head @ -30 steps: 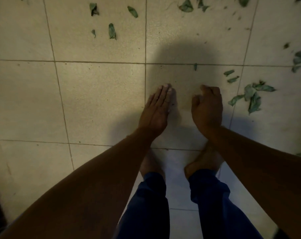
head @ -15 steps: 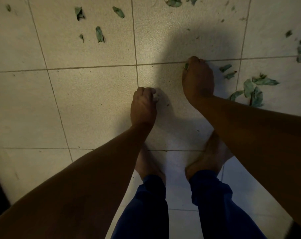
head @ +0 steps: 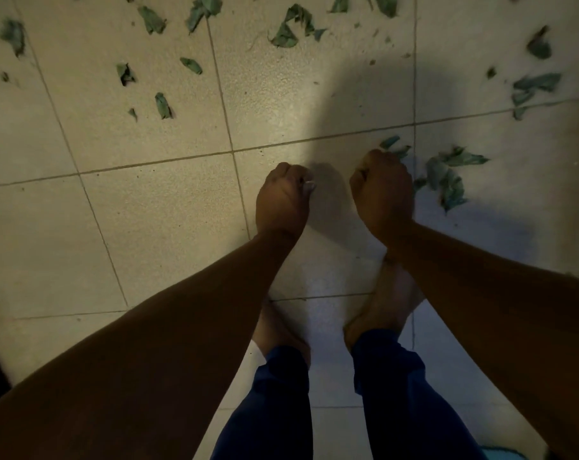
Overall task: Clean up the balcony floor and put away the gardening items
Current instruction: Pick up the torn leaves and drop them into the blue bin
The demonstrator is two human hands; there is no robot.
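1. Hanging over the tiled balcony floor point(head: 155, 207), both of the person's bare arms reach down from the lower corners toward the middle of the frame.
2. The left hand point(head: 283, 199), just left of centre, is curled into a fist with its back toward the camera; something small and pale shows at its fingertips, but I cannot tell whether it holds anything.
3. The right hand point(head: 382, 190), just right of centre, is also curled tight, knuckles up, and I cannot tell if anything lies inside it.
4. The two hands are near each other but apart, with a strip of bare floor and shadow between them.
5. A small pair of leaf scraps point(head: 394, 146) sits at the top edge of the right hand, touching it or just behind it; which, I cannot tell.
6. A larger clump of torn green leaves point(head: 447, 174) lies just beside the right hand, toward the right of the frame.
7. More leaf pieces point(head: 291, 28) are scattered across the top of the frame, with others at the upper left point(head: 163, 106) and upper right point(head: 533, 84).
8. Below the hands, two bare feet point(head: 387, 310) stand on the floor, with blue trouser legs point(head: 274, 410) at the bottom centre.
9. A broad shadow covers the floor above the hands.
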